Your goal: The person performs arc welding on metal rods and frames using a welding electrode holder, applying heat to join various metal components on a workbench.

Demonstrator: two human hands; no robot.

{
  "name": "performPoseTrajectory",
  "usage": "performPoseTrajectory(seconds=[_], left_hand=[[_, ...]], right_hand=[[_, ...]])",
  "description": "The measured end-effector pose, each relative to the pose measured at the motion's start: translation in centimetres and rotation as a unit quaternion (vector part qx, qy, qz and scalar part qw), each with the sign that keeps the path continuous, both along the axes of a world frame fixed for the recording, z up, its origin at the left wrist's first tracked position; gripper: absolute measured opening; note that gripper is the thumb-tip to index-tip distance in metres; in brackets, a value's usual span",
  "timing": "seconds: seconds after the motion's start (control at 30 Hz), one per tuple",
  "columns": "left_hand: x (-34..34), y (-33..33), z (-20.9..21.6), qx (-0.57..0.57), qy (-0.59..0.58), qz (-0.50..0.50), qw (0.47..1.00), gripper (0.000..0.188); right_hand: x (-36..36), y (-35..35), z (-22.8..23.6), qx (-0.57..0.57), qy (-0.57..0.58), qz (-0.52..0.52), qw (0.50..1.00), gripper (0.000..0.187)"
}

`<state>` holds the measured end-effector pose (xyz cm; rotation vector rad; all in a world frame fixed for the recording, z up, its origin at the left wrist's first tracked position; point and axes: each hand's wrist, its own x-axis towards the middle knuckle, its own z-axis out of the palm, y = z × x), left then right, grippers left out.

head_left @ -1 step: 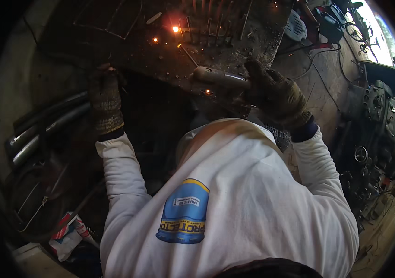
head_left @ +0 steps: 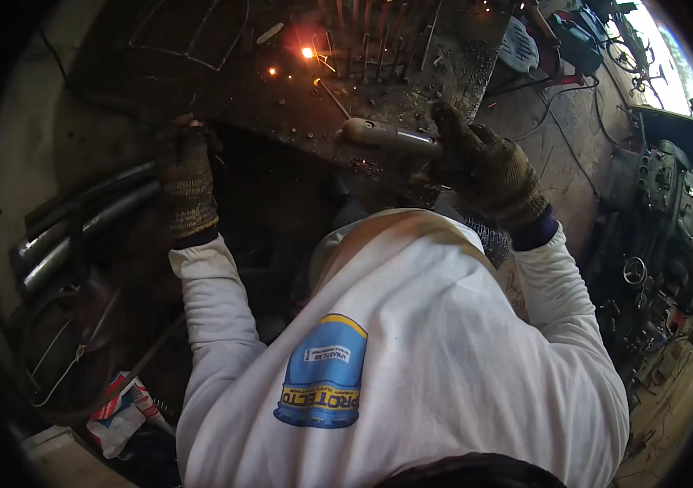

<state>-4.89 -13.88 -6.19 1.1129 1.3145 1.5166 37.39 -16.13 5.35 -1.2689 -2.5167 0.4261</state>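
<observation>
2 gloved hands: right hand fingers grip electrode holder, rod pointing up-left; left hand fingers clasp table edge.

A dark steel bench carries a wire frame at its far left corner, a row of upright rods along the far edge, and scattered slag.

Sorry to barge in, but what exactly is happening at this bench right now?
A person in a white long-sleeved shirt is welding on a dark metal bench. The gloved right hand grips an electrode holder, whose thin rod reaches toward a bright spark beside a row of upright metal bars. The gloved left hand rests on the bench's near edge. Grey pipes lie on the floor to the left.
</observation>
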Motion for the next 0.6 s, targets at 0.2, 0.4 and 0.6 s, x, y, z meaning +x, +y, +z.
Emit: performPoseTrajectory(seconds=[0.2, 0.4, 0.6], left_hand=[[1.5, -1.1, 0.1, -0.038, 0.086, 0.022, 0.995, 0.019], [3.6, -0.9, 1.8, -0.071, 0.116, 0.078, 0.988, 0.021], [4.5, -0.1, 3.0, -0.058, 0.151, 0.096, 0.982, 0.020]], right_hand=[[2.1, -0.3, 0.1, -0.028, 0.022, -0.023, 0.999, 0.077], [5.2, -0.5, -1.1, -0.055, 0.075, -0.045, 0.995, 0.086], [7.7, -0.2, -2.6, 0.014, 0.115, -0.040, 0.992, 0.091]])
